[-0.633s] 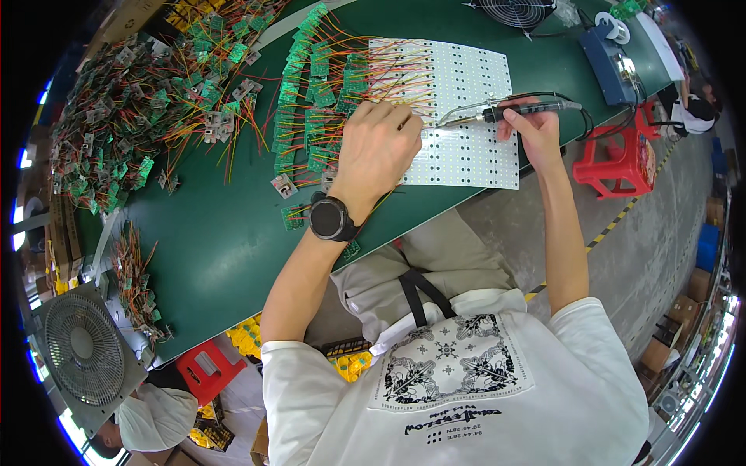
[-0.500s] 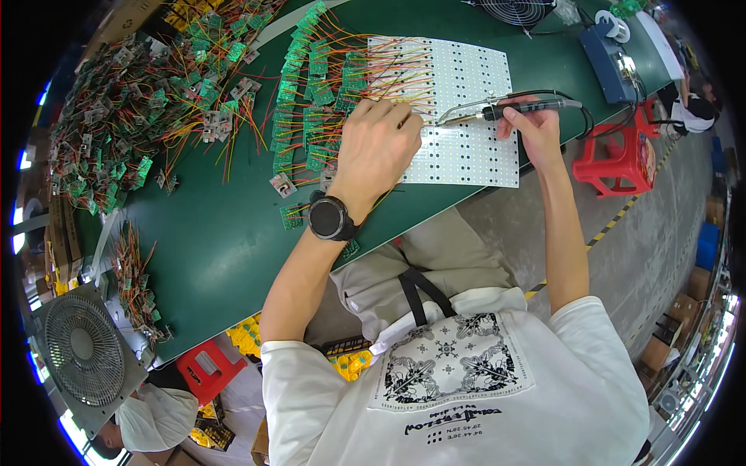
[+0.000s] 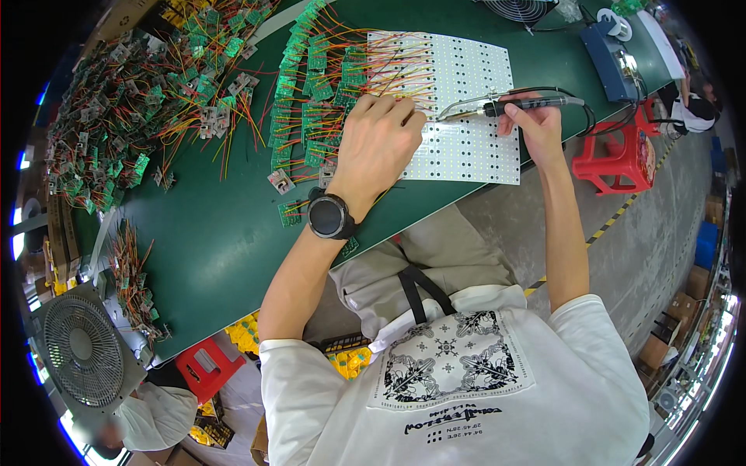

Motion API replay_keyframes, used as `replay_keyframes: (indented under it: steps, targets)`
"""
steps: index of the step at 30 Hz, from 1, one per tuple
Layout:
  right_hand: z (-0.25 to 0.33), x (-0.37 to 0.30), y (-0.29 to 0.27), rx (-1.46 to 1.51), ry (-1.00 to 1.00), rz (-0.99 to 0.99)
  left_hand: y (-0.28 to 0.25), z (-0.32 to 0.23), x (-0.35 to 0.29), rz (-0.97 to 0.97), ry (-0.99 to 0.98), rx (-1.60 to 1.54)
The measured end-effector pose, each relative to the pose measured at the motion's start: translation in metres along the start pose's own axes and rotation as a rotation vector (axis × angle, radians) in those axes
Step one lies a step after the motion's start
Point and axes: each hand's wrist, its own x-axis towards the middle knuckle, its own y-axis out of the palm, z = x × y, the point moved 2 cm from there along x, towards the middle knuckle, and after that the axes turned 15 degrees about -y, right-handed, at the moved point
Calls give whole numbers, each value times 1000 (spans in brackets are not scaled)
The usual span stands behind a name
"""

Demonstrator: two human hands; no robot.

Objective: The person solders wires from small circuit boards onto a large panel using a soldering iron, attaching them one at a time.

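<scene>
My right hand (image 3: 533,128) is closed around the black handle of a soldering iron (image 3: 497,107), which has a thin metal guide tube alongside it. The iron's tip points left onto a white LED panel (image 3: 474,147) dotted with small round parts. Close to that tip, my left hand (image 3: 382,141) rests over the panel's left edge with its fingers pinched together; whatever is between the fingertips is hidden. Red and yellow wires (image 3: 400,70) run from rows of small green circuit boards (image 3: 317,58) onto the panel's left part. Some wires pass under my left hand.
A large heap of wired circuit boards (image 3: 109,116) covers the far left of the green table (image 3: 210,256). A blue soldering station (image 3: 610,62) and a round fan grille (image 3: 519,8) stand at the back right. Red stools (image 3: 622,163) flank the table; a person sits lower left.
The panel's far edge and the nearby circuit boards have shifted slightly away from me. Both hands stay nearly in place, with the iron's tip still beside my left fingertips.
</scene>
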Motion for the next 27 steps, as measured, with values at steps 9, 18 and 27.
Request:
replay_keyframes:
  steps: [9,18,27]
  targets:
    - [-1,-2,-4,49,2,-59,1,-2,-1,-3,9,18]
    - [-1,1,-3,157,-15,-164,-33,5,17,-170,-187,-283]
    - [1,1,-6,182,11,-195,-48,-16,13,48,-117,-314]
